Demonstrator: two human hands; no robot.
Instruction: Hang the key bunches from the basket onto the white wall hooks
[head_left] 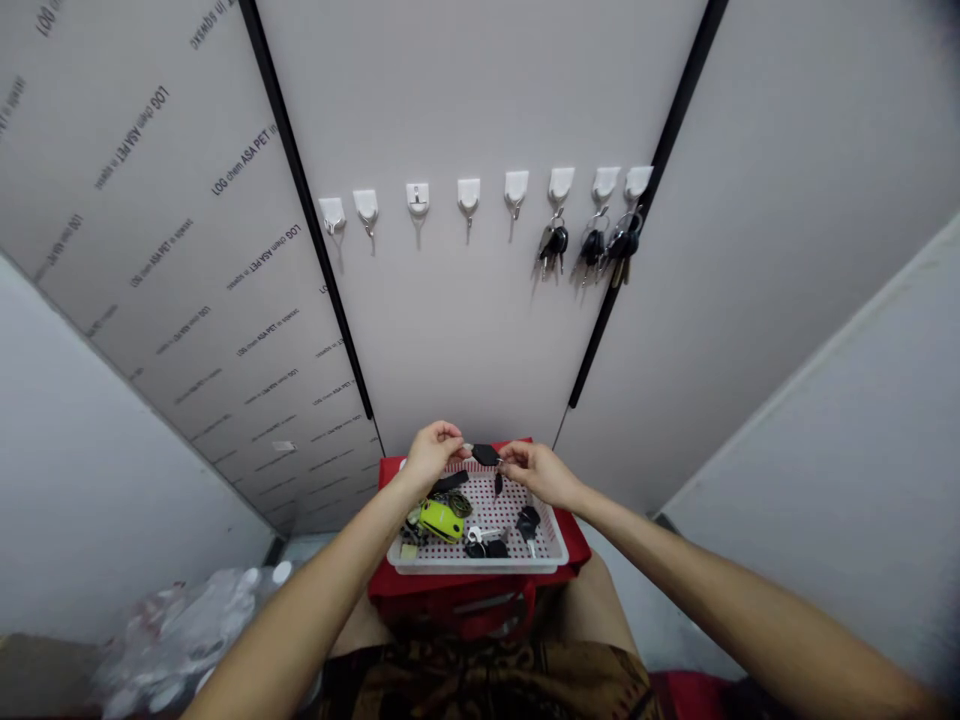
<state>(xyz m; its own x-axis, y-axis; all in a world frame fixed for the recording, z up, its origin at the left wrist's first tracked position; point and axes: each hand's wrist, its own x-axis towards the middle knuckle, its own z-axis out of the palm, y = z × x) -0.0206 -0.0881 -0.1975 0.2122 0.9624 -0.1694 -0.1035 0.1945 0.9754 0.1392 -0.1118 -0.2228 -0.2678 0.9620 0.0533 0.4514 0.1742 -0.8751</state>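
Above a white perforated basket (480,567), both hands hold a small set of keys with a black-headed key (486,455). My left hand (435,453) pinches it at its left end, by what looks like the metal blade. On the other side, the fingers of my right hand (544,474) close on the ring end. A second small dark key (498,485) dangles below the right fingertips. Inside the basket lie a yellow-green key fob (441,521), a dark strap (451,481) and several black-headed keys (528,522).
The basket rests on a red bag (581,548) before my knees. On the wall panel (465,330) is a row of white hooks (469,193); the three at right carry key bunches (555,243). Plastic bottles (195,625) lie at lower left.
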